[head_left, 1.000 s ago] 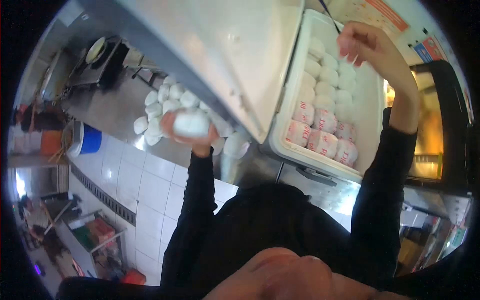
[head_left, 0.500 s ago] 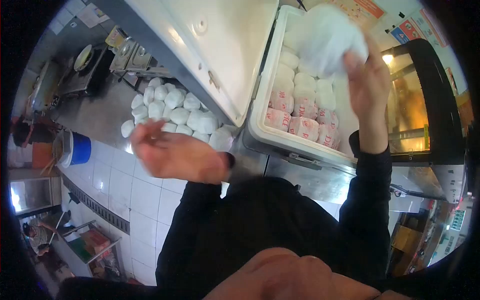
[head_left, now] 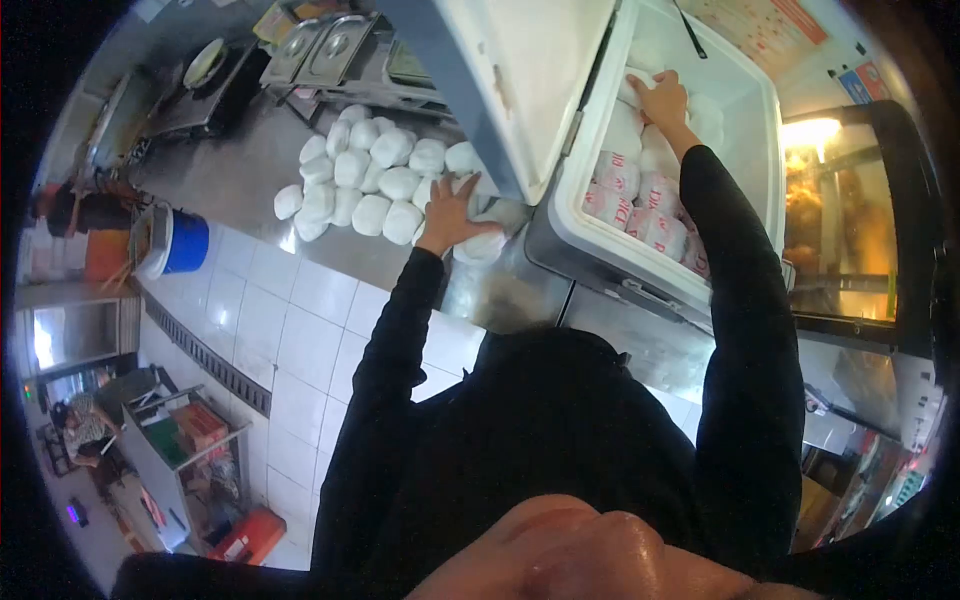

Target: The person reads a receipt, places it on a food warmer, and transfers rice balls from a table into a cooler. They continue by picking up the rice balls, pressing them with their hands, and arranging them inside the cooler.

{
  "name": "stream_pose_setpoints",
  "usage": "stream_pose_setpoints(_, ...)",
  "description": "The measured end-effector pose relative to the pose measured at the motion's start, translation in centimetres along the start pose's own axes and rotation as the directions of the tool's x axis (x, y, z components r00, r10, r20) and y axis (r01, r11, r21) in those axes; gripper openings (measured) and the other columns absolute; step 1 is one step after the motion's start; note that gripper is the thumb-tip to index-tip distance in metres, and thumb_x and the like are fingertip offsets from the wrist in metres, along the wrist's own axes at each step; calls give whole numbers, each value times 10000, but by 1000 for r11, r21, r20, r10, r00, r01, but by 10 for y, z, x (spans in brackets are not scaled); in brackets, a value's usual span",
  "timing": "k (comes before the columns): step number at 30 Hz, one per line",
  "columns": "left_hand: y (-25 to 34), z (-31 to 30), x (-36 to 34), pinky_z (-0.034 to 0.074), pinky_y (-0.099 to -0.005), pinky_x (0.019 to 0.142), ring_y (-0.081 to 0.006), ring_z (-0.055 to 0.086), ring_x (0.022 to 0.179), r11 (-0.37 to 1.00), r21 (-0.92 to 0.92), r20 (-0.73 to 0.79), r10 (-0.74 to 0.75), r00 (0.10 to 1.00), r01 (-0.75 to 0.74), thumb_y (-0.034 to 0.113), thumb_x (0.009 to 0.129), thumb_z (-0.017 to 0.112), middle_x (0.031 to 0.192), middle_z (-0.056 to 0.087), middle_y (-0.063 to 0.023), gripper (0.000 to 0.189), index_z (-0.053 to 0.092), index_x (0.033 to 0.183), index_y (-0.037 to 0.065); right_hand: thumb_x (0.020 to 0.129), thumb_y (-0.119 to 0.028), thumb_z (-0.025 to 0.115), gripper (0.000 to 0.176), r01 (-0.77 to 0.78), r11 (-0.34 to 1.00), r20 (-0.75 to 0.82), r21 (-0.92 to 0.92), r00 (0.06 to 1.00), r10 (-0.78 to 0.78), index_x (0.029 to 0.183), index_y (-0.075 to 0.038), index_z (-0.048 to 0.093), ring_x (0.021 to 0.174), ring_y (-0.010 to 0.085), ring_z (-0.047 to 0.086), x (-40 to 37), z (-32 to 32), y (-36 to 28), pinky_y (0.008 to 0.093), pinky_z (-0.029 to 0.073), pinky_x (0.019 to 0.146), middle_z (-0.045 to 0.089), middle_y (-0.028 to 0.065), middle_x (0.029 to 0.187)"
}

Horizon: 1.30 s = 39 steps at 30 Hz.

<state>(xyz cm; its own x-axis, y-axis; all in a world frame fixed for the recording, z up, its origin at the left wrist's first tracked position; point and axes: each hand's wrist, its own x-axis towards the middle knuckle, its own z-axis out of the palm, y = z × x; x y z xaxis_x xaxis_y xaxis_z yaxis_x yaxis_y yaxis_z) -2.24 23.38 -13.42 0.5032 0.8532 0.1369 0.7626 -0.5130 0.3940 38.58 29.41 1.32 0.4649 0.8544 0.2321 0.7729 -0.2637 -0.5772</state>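
The white packets (head_left: 370, 185) lie heaped on the steel counter (head_left: 250, 160) at eleven o'clock. The left hand (head_left: 452, 215) rests on the heap's near edge, fingers spread flat and closed on nothing. At one o'clock the right hand (head_left: 660, 100) reaches into the open cooler (head_left: 600, 255), laid, it seems, on a pale packet. Its fingertips are hidden, so I cannot tell whether it clasps anything. Red-printed packets (head_left: 640, 200) fill the cooler's near end, partly behind the sleeve. The raised lid (head_left: 520, 60) hides the heap's right edge.

Left hand (head_left: 455, 215) spread flat on white packets (head_left: 370, 180) heaped on steel desk (head_left: 245, 155); right hand (head_left: 660, 98) on wrapped bundles (head_left: 622, 132) inside open cooler (head_left: 768, 120)
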Motion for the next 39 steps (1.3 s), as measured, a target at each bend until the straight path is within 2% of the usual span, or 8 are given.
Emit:
stream_pose_setpoints(4,8,-2,11,432,-595,842,-445,436,1181,982,152,-32,-107,994,111,562,580,766,1315,452,-206,965,414,1408,214,853,-572,545,640,38,899,-10,-436,999,-47,1183,-23,558,962,428,615,-2,-6,-18,486,496,811,493,296,1193)
stream_pose_setpoints(11,2,11,42,439,-513,813,-362,545,1069,998,57,-27,-25,999,27,501,635,744,1186,548,-143,835,484,1347,150,856,-600,511,603,136,840,65,-526,991,-119,1097,-64,643,987,386,626,0,-63,-64,472,512,804,536,249,1207)
stream_pose_setpoints(17,-28,38,63,489,-455,791,-354,627,958,984,23,-49,179,983,-178,515,601,765,1066,628,-163,808,554,1242,70,802,-575,627,496,207,965,245,-161,955,-164,1021,-132,663,702,145,601,-23,-153,-101,291,479,604,632,24,838)
stream_pose_setpoints(22,-40,48,82,507,-417,806,-344,645,935,989,1,64,146,987,-147,545,575,784,975,672,-205,695,659,1034,39,831,-516,629,415,214,976,259,-33,945,-198,1018,-146,660,667,79,558,-79,-205,-120,235,448,568,609,-9,801)
stream_pose_setpoints(28,-9,-52,25,498,-400,824,-329,634,971,880,-474,-16,-48,999,34,332,651,811,1023,655,-171,738,486,1247,41,875,-368,601,297,265,952,373,151,877,-303,1047,-130,647,682,73,561,-161,-245,-122,227,455,583,616,-25,849)
stream_pose_setpoints(31,50,-122,-38,489,-380,847,-278,624,961,781,-603,-314,-46,948,-162,214,602,845,1081,621,-132,798,457,1280,48,797,-99,590,310,209,942,510,262,799,-319,1106,-98,624,701,67,573,-211,-237,-137,209,466,586,633,6,903)
stream_pose_setpoints(36,171,-208,-92,506,-368,795,-259,644,908,638,-595,-388,303,870,-488,201,537,883,1068,640,-128,722,575,1172,47,738,-226,776,577,70,808,540,585,710,-452,1247,-112,529,857,154,632,-280,-190,-189,275,519,700,626,74,1045)
stream_pose_setpoints(39,208,-222,-67,507,-336,717,-229,636,828,649,-416,-545,383,746,-637,240,532,903,1016,644,-122,744,582,1173,41,773,-267,749,554,365,709,244,603,762,-599,1229,-62,510,943,197,629,-289,-185,-197,296,486,848,619,104,1078)
